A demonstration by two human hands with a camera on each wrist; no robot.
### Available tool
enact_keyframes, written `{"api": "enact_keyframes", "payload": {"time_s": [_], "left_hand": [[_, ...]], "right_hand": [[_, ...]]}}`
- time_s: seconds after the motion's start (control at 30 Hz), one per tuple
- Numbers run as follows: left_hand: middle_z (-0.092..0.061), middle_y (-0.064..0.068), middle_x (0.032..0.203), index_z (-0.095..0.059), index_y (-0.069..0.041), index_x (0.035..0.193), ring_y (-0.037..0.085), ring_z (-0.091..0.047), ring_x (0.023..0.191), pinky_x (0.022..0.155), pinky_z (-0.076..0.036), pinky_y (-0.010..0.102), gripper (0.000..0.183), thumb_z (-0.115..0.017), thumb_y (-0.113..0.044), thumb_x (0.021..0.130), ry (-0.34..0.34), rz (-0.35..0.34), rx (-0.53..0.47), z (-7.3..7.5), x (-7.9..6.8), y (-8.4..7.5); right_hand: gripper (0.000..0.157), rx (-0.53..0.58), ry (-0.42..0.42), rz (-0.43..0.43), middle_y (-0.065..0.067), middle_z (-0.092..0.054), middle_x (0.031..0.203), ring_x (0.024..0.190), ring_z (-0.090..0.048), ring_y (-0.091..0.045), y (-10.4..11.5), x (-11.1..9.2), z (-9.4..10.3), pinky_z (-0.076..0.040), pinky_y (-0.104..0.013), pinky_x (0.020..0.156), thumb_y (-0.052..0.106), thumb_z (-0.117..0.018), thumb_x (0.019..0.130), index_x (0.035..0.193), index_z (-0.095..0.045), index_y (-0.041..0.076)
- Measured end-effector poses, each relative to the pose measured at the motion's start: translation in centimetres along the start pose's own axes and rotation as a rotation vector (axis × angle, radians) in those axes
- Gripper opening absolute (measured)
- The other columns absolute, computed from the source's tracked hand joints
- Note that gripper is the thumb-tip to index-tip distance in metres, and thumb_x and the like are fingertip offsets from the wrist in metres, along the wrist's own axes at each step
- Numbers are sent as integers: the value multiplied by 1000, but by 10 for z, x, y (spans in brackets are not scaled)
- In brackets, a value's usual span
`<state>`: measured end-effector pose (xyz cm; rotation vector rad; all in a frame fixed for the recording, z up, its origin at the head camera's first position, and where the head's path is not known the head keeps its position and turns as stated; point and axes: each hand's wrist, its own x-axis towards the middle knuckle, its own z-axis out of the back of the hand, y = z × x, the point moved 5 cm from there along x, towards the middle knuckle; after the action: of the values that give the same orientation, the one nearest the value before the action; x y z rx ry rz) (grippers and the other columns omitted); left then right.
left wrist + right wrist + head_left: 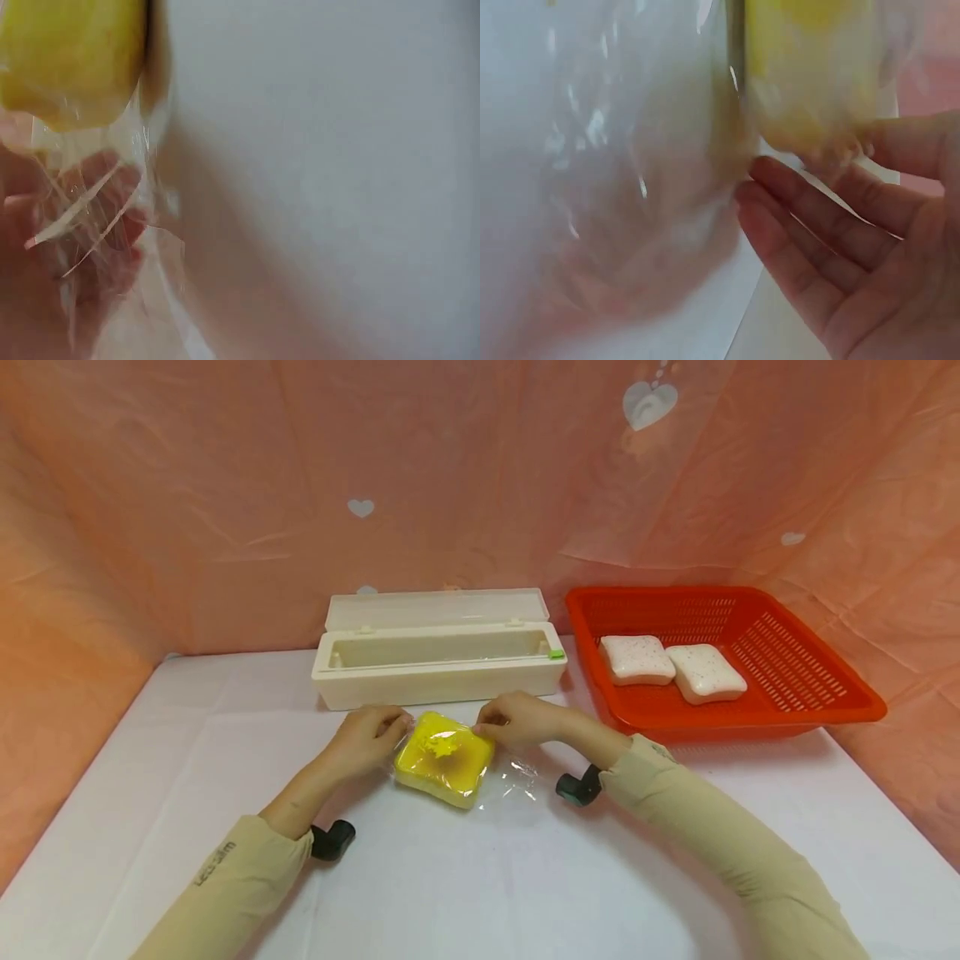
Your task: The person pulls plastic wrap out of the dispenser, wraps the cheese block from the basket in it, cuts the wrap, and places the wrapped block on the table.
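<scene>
Just in front of the long white box (438, 686), a yellow bread slice (442, 768) in thin, shiny clear wrap (517, 783). Has a splash of bright yellow on top and a brown patch near the middle. Looks tipped a little. Cannot tell if touching the white table (420, 877) or lifted just above. To the right of the slice, a loose bit of wrap, all crinkly and bright.

At the slice's left side, the left hand (369, 737), with fingers bent and fingertips pinching the wrap. In the left wrist view, lots of shiny creases in front of those fingers, and the slice up in the corner, a bit blurry. At the slice's far right corner, the right hand (522, 720), with thumb and pointing finger pinching the wrap right at the edge. In the right wrist view, the other fingers only softly bent, just beside the slice.

On both arms, tan sleeves (697, 822), with dark letters on the left one. By each wrist, a black camera (332, 841).

On the box, a see-through lid (438, 608) standing up at the back and a little green piece (556, 654) near the front right corner. Just right of the box, a red basket (795, 660) with holes in the sides. Inside, two white speckled slices (637, 658), lying side by side. Behind everything, pink cloth (465, 452) with pale hearts.
</scene>
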<state>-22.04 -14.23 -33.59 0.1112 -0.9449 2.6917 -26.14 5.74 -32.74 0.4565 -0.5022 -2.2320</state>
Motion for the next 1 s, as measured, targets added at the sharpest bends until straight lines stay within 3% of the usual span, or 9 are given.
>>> {"api": "enact_keyframes", "payload": {"time_s": [0.17, 0.23, 0.3, 0.4, 0.5, 0.63, 0.73, 0.83, 1.0], "left_hand": [[-64, 23, 110, -66, 4, 107, 41, -49, 113, 98, -38, 53, 22, -56, -9, 92, -241, -13, 44, 16, -6, -6], [-64, 23, 107, -67, 4, 103, 40, -50, 109, 93, -40, 51, 20, -59, -9, 90, -312, 9, 81, 24, -12, -9], [-64, 21, 99, -67, 3, 97, 38, -54, 98, 83, -43, 48, 20, -60, -14, 90, -335, 67, 117, 28, -18, -11], [-64, 14, 83, -67, 0, 85, 30, -57, 79, 66, -44, 39, 29, -60, -27, 92, -245, 191, 128, 26, -26, -9], [-65, 7, 68, -67, -2, 79, 21, -57, 65, 57, -42, 31, 45, -56, -44, 93, -69, 320, 57, 17, -29, -4], [-70, 8, 74, -69, 2, 95, 13, -63, 64, 59, -49, 25, 53, -58, -49, 91, 90, 430, -140, 0, -28, 2], [-71, 15, 98, -59, 6, 117, 16, -68, 76, 69, -55, 27, 56, -64, -43, 90, 129, 443, -288, -10, -26, 3], [-68, 19, 110, -52, 7, 126, 20, -67, 90, 83, -53, 34, 60, -66, -38, 89, 168, 412, -345, -18, -25, 1], [-66, 19, 111, -49, 8, 127, 18, -65, 89, 86, -52, 34, 58, -66, -32, 89, 230, 397, -419, -25, -26, -2]], "right_hand": [[22, 21, 46, 7, 0, -68, 82, 76, -55, -11, -1, -7, -3, -47, -21, 73, 22, -56, 96, 99, -71, 7], [22, 35, 60, 8, 1, -67, 82, 75, -55, -10, -1, -9, -4, -47, -20, 72, 22, -56, 96, 99, -72, 7], [22, 52, 71, 9, 1, -67, 82, 73, -54, -9, -3, -11, -5, -47, -20, 71, 23, -57, 95, 99, -72, 6], [22, 91, 81, 6, 3, -67, 80, 72, -54, -7, -5, -14, -7, -47, -19, 69, 23, -57, 95, 98, -72, 7], [21, 134, 92, 19, 3, -67, 79, 70, -53, -6, -5, -18, -10, -46, -19, 67, 24, -58, 94, 98, -71, 8], [19, 195, 114, 36, -1, -67, 78, 68, -52, -6, -3, -22, -14, -45, -19, 65, 23, -59, 94, 96, -71, 9], [18, 234, 127, 43, -3, -67, 78, 68, -53, -7, -1, -24, -16, -45, -19, 65, 23, -61, 94, 95, -71, 9], [18, 252, 133, 47, -4, -67, 79, 69, -55, -8, 2, -27, -18, -47, -19, 66, 23, -62, 93, 95, -71, 8], [18, 277, 141, 59, -3, -66, 77, 68, -56, -10, 1, -32, -23, -47, -20, 64, 25, -63, 92, 94, -72, 9]]}}
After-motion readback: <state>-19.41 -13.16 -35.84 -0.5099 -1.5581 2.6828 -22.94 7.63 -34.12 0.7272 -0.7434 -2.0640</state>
